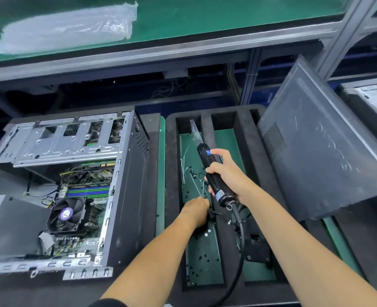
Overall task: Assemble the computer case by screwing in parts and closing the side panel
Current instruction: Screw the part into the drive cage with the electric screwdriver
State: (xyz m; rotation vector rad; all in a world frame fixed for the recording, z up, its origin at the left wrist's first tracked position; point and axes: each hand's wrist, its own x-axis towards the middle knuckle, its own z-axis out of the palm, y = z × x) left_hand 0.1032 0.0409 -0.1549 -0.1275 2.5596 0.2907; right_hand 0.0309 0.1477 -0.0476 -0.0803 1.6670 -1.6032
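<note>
Black computer case (125, 196) lies open; motherboard (88, 191), fan (67, 213) exposed.

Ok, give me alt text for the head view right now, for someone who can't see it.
A person's right hand grips a corded electric screwdriver above a black foam tray scattered with small screws, while the left hand reaches down into the tray. An open computer case lies to the left; its side panel leans at the right.
</note>
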